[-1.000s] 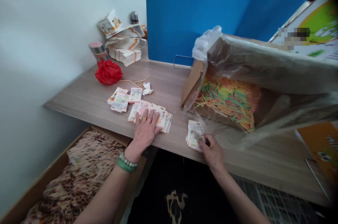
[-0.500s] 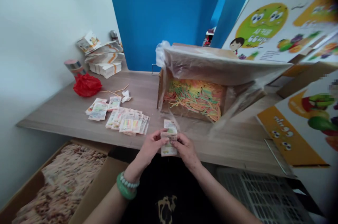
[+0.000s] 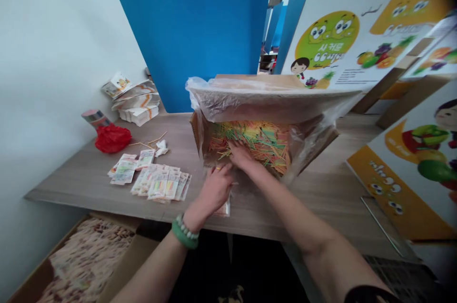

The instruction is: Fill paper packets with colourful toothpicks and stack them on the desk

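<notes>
A cardboard box lined with clear plastic film holds many thin candy sticks in green, yellow, orange and pink. My right hand reaches over its front edge, fingers stretched out on the sticks at the left side. My left hand is at the box's front edge with curled fingers; what they hold is hidden. Partly under this hand, a small printed packet lies at the table's front edge. To the left, several similar packets lie in overlapping piles.
A red plastic bag, a crumpled tissue and stacked white cartons stand on the table's left. Large printed boxes stand at the right. Below left, an open carton is full of small packets. A blue panel rises behind.
Both hands have left the packet they held together. My right hand has moved forward into the box; my left has moved up to its front edge. The view has shifted.
</notes>
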The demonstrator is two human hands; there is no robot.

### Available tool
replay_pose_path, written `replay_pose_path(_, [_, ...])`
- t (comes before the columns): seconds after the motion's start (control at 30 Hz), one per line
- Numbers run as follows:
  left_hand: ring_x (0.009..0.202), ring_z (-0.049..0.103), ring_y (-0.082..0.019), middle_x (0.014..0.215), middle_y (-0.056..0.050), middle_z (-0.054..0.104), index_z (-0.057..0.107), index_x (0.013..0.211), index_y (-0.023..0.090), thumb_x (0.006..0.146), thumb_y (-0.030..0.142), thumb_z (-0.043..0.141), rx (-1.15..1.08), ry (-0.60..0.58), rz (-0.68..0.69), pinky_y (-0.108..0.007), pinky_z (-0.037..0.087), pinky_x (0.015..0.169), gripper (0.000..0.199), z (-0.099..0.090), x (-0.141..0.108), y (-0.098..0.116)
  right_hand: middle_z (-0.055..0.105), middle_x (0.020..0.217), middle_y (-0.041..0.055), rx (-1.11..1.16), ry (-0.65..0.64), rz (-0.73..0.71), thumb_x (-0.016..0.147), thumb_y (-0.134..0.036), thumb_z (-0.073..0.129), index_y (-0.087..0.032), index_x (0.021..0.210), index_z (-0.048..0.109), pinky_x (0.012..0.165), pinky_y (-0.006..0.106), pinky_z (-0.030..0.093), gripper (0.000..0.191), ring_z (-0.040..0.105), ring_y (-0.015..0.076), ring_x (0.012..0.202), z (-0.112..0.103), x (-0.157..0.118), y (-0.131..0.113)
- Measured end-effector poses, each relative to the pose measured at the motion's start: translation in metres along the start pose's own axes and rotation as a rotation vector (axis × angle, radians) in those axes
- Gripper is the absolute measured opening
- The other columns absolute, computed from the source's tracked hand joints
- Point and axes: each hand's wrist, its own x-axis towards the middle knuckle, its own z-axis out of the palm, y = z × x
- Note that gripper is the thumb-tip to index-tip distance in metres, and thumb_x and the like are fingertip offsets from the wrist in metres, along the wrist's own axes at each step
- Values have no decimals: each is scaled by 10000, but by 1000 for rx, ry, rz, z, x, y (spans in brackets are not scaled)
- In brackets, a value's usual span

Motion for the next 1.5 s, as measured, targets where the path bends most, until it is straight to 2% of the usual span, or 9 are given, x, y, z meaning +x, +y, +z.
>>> replay_pose_path(0.17, [1296, 545, -261, 1479, -127, 511, 723, 861, 147, 903, 117, 553, 11, -236, 19, -417, 429, 1111, 178, 6, 50, -44, 406, 1542, 202, -104, -192, -111, 887, -178, 515, -115, 1452, 439, 1166, 452, 294, 574, 357, 302, 1436, 16, 42, 12])
replay_pose_path(0.37, [1042, 642, -250, 1075, -90, 713, 720, 830, 167, 884, 160, 587, 24, -341, 20, -367, 490, 965, 144, 25, 55, -80, 466, 1497, 174, -185, -175, -121, 938, -145, 364, -148, 1362, 554, 1167, 464, 274, 465, 394, 293, 1402, 26, 48, 17])
replay_pose_path(0.53, [921, 620, -231, 968, -84, 701, 708, 717, 172, 811, 125, 606, -99, -299, 15, -372, 452, 930, 146, 34, 55, -88, 582, 1340, 193, -251, -93, -105, 962, -162, 305, -125, 1276, 618, 1083, 502, 342, 445, 459, 332, 1291, 29, 53, 18])
replay_pose_path(0.7, [792, 593, -191, 837, -53, 676, 690, 645, 184, 746, 114, 622, -286, -270, -30, -308, 442, 795, 140, 40, 60, -100, 632, 1285, 197, -319, -163, -155, 929, -99, 325, -88, 1240, 644, 1097, 461, 321, 446, 471, 314, 1280, 28, 62, 10])
replay_pose_path(0.9, [785, 612, -186, 791, -37, 682, 678, 605, 195, 724, 150, 634, -390, -244, -37, -259, 452, 727, 135, 43, 60, -112, 684, 1200, 199, -319, -151, -31, 889, -81, 400, -93, 1163, 690, 1047, 420, 379, 399, 547, 309, 1220, 23, 75, 10])
replay_pose_path(1.1, [864, 637, -202, 849, -40, 711, 699, 608, 203, 717, 173, 659, -473, -241, -57, -266, 478, 780, 120, 45, 54, -115, 710, 1076, 183, -200, 10, 155, 929, -162, 362, -92, 1223, 622, 864, 371, 454, 399, 642, 293, 1020, 7, 73, 26])
replay_pose_path(1.2, [982, 641, -223, 976, -56, 725, 732, 664, 205, 718, 163, 676, -511, -252, -86, -297, 481, 868, 89, 44, 52, -116, 722, 1065, 148, -132, -56, 14, 936, -199, 365, -149, 1255, 623, 809, 352, 460, 413, 654, 274, 953, 6, 61, 21])
replay_pose_path(1.33, [990, 644, -231, 993, -66, 721, 709, 634, 190, 722, 137, 662, -522, -289, -103, -327, 492, 892, 113, 41, 49, -115, 709, 1197, 91, -157, -241, -307, 941, -230, 441, -236, 1125, 702, 973, 367, 430, 319, 618, 254, 1127, 16, 46, 3])
replay_pose_path(1.5, [1043, 634, -228, 1003, -49, 721, 690, 616, 191, 699, 107, 674, -492, -263, -95, -338, 479, 952, 120, 45, 48, -116, 736, 1121, 138, -264, -351, -280, 929, -210, 454, -191, 1057, 731, 889, 367, 479, 305, 668, 267, 1033, 25, 50, -11])
